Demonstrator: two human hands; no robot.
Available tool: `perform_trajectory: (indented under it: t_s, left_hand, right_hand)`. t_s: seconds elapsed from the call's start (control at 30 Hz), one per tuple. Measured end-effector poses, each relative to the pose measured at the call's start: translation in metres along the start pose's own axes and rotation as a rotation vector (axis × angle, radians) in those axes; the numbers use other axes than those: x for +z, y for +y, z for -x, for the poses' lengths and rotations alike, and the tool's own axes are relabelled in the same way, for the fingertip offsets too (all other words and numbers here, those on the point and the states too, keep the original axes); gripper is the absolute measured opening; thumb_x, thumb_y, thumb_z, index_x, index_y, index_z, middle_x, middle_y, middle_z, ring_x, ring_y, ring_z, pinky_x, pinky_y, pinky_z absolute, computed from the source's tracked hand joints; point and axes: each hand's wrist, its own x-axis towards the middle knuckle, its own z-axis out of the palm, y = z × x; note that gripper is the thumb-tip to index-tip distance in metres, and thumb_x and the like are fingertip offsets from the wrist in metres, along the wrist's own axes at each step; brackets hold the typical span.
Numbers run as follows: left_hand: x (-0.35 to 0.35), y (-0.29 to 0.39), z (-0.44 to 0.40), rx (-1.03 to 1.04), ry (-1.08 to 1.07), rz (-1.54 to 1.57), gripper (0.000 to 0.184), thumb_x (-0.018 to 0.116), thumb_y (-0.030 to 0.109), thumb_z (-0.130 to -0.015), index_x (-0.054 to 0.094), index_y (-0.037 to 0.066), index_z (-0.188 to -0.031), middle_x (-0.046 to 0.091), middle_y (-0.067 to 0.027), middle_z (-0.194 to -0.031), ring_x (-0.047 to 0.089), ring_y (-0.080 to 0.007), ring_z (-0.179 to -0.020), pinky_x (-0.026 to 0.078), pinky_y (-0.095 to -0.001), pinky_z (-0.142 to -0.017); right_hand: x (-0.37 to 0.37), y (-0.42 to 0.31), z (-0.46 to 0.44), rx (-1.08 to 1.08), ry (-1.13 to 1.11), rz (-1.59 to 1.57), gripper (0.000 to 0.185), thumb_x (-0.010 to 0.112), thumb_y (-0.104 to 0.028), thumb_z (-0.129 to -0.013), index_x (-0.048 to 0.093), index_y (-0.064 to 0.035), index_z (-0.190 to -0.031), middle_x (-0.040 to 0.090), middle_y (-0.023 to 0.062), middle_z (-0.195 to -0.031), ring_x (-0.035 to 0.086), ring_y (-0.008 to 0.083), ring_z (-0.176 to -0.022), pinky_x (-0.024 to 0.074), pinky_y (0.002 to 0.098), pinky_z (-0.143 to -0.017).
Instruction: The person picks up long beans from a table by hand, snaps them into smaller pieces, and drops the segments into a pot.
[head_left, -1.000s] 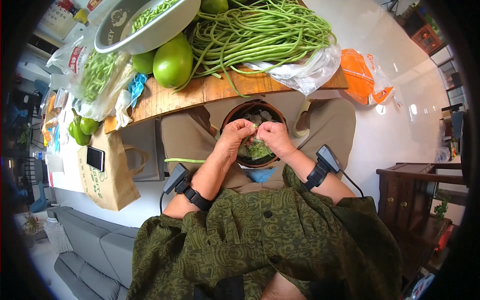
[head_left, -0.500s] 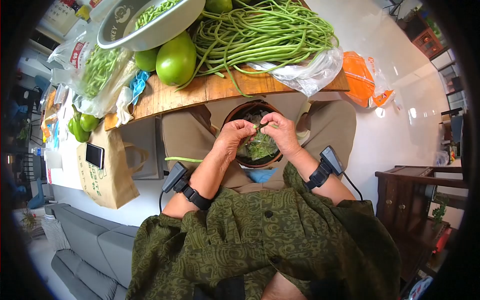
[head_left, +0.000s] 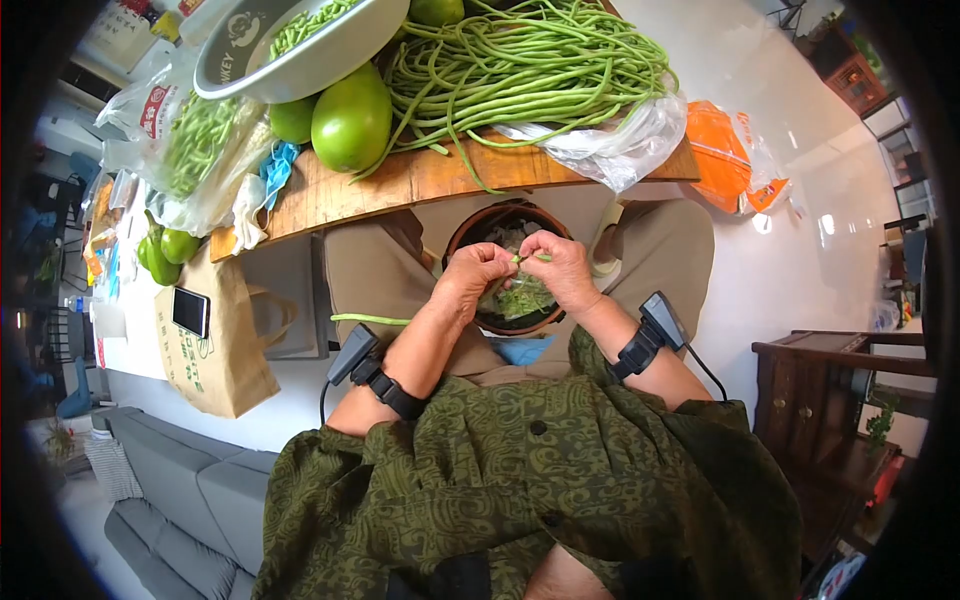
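Between my knees, above a round brown bin (head_left: 452,240) with green scraps (head_left: 524,298) inside, both hands work close together at one long green bean (head_left: 370,319). My left hand (head_left: 478,274) is closed on it in a pinch, and the bean's long tail comes out to the left past my forearm. My right hand (head_left: 560,270) pinches the bean's end, fingertips nearly meeting those of the left. The exact tip is partly hidden by the fingers. A large pile of long beans (head_left: 530,70) lies on the wooden table (head_left: 430,188) in front of me.
A grey basin (head_left: 300,70) of cut bean pieces and a round green gourd (head_left: 352,118) stand on the table. Left of them is a plastic bag of beans (head_left: 200,145). A phone (head_left: 190,312) rests on a paper bag (head_left: 225,370). An orange bag (head_left: 718,155) lies right.
My fingertips have shifted slightly at the bean's end, and the right hand has dropped a little. The bean's tail and the things on the table stay in place.
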Motion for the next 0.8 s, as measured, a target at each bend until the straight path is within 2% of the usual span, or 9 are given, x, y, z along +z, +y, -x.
perform_trajectory:
  t_s: [0.1,0.27,0.4,0.47,0.5,0.57,0.67,0.73,0.8]
  left_hand:
    - [0.002,-0.004,-0.003,-0.003,-0.005,0.012,0.003,0.06,0.002,-0.078,0.057,0.001,-0.077,0.059,-0.0039,-0.069,0.053,-0.0106,-0.057,0.041,-0.0202,-0.053]
    - [-0.003,-0.008,-0.006,-0.017,-0.025,-0.052,0.005,0.06,0.003,-0.079,0.057,0.003,-0.075,0.059,-0.0043,-0.069,0.054,-0.0117,-0.06,0.043,-0.023,-0.056]
    - [-0.001,-0.015,-0.006,0.047,-0.006,-0.022,0.005,0.061,0.002,-0.078,0.057,0.003,-0.075,0.059,-0.0041,-0.071,0.053,-0.0112,-0.063,0.043,-0.0231,-0.06]
    - [0.004,-0.019,-0.004,0.136,0.001,0.019,0.004,0.061,0.002,-0.078,0.057,0.002,-0.076,0.059,-0.0037,-0.071,0.053,-0.0109,-0.064,0.043,-0.023,-0.061]
    - [0.011,-0.014,0.001,0.168,0.018,-0.007,0.003,0.061,0.002,-0.078,0.058,0.002,-0.078,0.059,-0.0033,-0.072,0.053,-0.0106,-0.065,0.043,-0.0229,-0.061]
    - [0.013,-0.009,0.003,0.2,0.037,-0.035,0.004,0.062,0.003,-0.078,0.059,0.001,-0.08,0.059,-0.0029,-0.072,0.053,-0.0103,-0.066,0.043,-0.0229,-0.062]
    - [0.009,-0.001,-0.001,0.228,0.081,-0.01,0.009,0.061,0.004,-0.079,0.061,0.0,-0.087,0.062,-0.0034,-0.077,0.055,-0.0102,-0.068,0.044,-0.0228,-0.064]
    - [0.008,0.007,0.004,0.082,0.065,0.151,0.012,0.061,0.003,-0.079,0.063,-0.002,-0.09,0.063,-0.0055,-0.081,0.055,-0.0095,-0.07,0.045,-0.021,-0.063]
    - [0.007,0.007,0.005,0.083,0.062,0.103,0.012,0.06,0.004,-0.08,0.063,-0.002,-0.09,0.064,-0.0064,-0.083,0.056,-0.0095,-0.07,0.045,-0.0202,-0.064]
  right_hand:
    - [-0.004,-0.003,0.002,0.021,-0.048,-0.007,0.005,0.058,-0.008,-0.07,0.059,-0.0047,-0.074,0.058,0.0089,-0.066,0.057,0.021,-0.06,0.0438,0.0306,-0.056]
    - [-0.002,-0.003,0.002,-0.178,-0.009,0.251,0.004,0.057,-0.009,-0.07,0.06,-0.0051,-0.071,0.057,0.0112,-0.067,0.056,0.0267,-0.058,0.0436,0.0328,-0.053]
    - [0.005,0.006,0.005,-0.236,0.038,0.394,0.006,0.057,-0.009,-0.072,0.059,-0.0038,-0.07,0.055,0.0104,-0.062,0.054,0.0217,-0.053,0.0425,0.0318,-0.05]
    - [0.01,0.015,0.004,0.302,-0.048,-0.151,0.011,0.057,-0.01,-0.073,0.058,-0.0013,-0.067,0.054,0.0057,-0.056,0.05,0.0144,-0.047,0.0393,0.0298,-0.044]
    - [0.01,0.015,0.004,0.301,-0.048,-0.151,0.011,0.057,-0.01,-0.073,0.058,-0.0013,-0.067,0.054,0.0057,-0.056,0.05,0.0144,-0.047,0.0393,0.0298,-0.044]
    - [0.01,0.014,0.005,0.586,-0.179,-0.407,0.014,0.058,-0.01,-0.074,0.058,0.0004,-0.066,0.053,0.0014,-0.055,0.046,0.0086,-0.045,0.0349,0.0257,-0.04]
    - [0.001,0.006,0.005,0.612,-0.277,-0.63,0.013,0.059,-0.01,-0.073,0.06,0.0008,-0.065,0.056,0.001,-0.058,0.046,0.0079,-0.044,0.0326,0.0234,-0.038]
    - [-0.003,0.012,0.001,0.572,-0.214,-0.614,0.011,0.06,-0.009,-0.071,0.061,0.0005,-0.067,0.055,0.0013,-0.057,0.045,0.0073,-0.044,0.0328,0.0229,-0.039]
    - [-0.007,0.021,-0.004,0.477,-0.182,-0.229,0.009,0.06,-0.008,-0.07,0.06,-0.0001,-0.066,0.053,0.0008,-0.055,0.043,0.0073,-0.043,0.0336,0.0232,-0.039]
